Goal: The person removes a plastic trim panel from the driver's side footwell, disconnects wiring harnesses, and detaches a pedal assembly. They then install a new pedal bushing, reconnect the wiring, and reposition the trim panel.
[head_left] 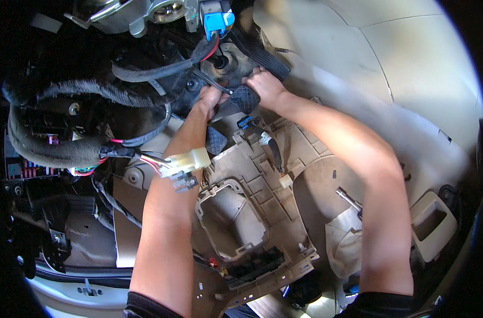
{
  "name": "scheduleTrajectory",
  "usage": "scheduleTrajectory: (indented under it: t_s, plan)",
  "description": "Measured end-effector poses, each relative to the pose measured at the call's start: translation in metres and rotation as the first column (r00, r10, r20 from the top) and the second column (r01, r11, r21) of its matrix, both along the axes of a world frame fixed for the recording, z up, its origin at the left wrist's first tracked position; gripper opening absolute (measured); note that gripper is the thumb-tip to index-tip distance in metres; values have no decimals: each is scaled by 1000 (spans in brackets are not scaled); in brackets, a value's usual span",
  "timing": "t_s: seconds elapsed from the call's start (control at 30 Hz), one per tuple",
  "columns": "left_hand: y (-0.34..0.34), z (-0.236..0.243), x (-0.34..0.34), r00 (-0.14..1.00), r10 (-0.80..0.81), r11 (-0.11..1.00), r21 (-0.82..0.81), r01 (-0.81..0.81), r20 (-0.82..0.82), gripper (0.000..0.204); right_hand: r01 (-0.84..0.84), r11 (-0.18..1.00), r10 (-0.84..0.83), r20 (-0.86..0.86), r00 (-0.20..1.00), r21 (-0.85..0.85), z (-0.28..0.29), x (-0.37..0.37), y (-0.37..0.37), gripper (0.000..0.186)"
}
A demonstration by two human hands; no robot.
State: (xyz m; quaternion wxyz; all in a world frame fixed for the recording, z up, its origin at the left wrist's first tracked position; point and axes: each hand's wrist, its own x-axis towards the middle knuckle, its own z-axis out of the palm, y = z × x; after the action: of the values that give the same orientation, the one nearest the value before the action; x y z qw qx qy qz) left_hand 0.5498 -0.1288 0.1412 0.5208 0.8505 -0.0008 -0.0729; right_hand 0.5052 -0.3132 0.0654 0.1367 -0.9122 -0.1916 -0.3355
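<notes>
Both my arms reach forward into a car's footwell. My left hand [213,98] is beside the metal arm of the brake pedal [245,99], its fingers curled and partly hidden behind that arm. On the pedal's other side is my right hand [264,87], closed, with its knuckles up near the long black accelerator pedal [271,64]. What either hand grips is out of sight. Another rubber-faced pedal [216,140] sits lower, just right of my left forearm. Above the hands a dark shaft enters a round metal plate [232,62].
A cream connector [188,161] on wires hangs over my left forearm. Thick wrapped harnesses [61,152] and a fuse box [36,168] are at left. A blue connector [216,22] hangs above. A beige trim panel [291,196] lies between my arms, and a socket tool [349,199] is near my right forearm.
</notes>
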Motion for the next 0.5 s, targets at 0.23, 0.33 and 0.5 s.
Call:
scheduleTrajectory:
  t_s: [0.23,0.33,0.5]
  plan:
    - [5,-5,17,1000,-20,1000,-19,19,-18,24,-168,970,134,-190,973,-174,39,11,-13,17]
    - [4,-4,15,951,191,971,96,-220,243,35,-163,976,131,-206,970,-147,26,18,-15,23]
    - [9,7,26,647,244,879,118,-463,722,54,-173,981,154,-207,966,-81,10,15,-16,55]
